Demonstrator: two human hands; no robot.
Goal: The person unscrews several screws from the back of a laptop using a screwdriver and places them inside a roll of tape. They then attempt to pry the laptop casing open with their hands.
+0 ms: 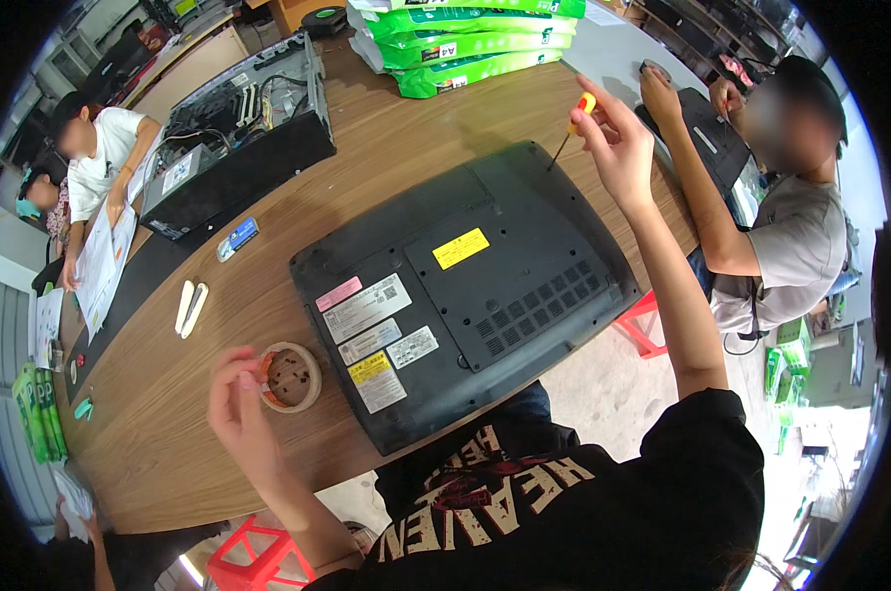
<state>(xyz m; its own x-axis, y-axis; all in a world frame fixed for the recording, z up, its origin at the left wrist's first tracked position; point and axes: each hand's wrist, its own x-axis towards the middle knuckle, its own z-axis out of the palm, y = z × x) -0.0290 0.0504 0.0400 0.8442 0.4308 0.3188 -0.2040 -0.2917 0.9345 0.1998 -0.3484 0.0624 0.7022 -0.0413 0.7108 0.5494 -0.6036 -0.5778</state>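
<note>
A black laptop (pixel 436 394) lies upside down on the wooden table, its underside with labels and vent slots facing up. My right hand (pixel 618 148) is closed around the yellow and red handle of a screwdriver (pixel 586 103). Its thin shaft slants down to the laptop's far right corner. Near the laptop's left edge, my left hand (pixel 237 404) hovers beside a tape roll (pixel 312 391) with small dark bits, seemingly screws, inside its ring. The left fingers are drawn together and slightly blurred; what they hold, if anything, cannot be made out.
An opened computer case (pixel 239 182) stands at the far left. Nearer lie a blue-and-white small packet (pixel 237 239) and a white-handled folded tool (pixel 190 308). Green paper packs (pixel 475 49) are stacked at the back. A person (pixel 785 236) works on another laptop (pixel 701 143) at right; others sit left.
</note>
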